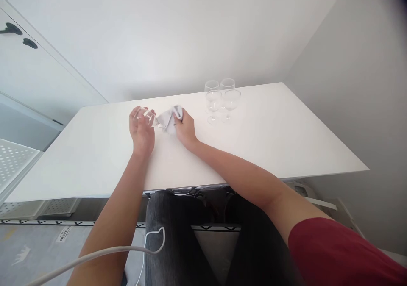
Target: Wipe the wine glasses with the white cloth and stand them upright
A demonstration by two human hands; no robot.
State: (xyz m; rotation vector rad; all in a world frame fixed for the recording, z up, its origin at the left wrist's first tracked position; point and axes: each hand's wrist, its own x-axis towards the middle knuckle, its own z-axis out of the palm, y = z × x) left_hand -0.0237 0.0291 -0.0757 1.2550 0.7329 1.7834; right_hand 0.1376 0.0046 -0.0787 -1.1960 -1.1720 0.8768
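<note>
My left hand [142, 129] is wrapped round the bowl of a clear wine glass [149, 117], which lies tilted sideways with its stem end pointing right. A pale grey-white cloth [168, 120] is bunched in my right hand [187, 127], pressed around the foot end of that glass. The cloth hides the glass's foot. To the right of my hands, several more clear wine glasses [230, 101] stand upright in a close group on the white table [270, 142].
Behind the table rises a white wall [190, 36], with a grey side wall [359, 87] at the right. White perforated panels [17, 163] stand at the left edge. A white cable [104, 251] crosses over my left forearm and lap.
</note>
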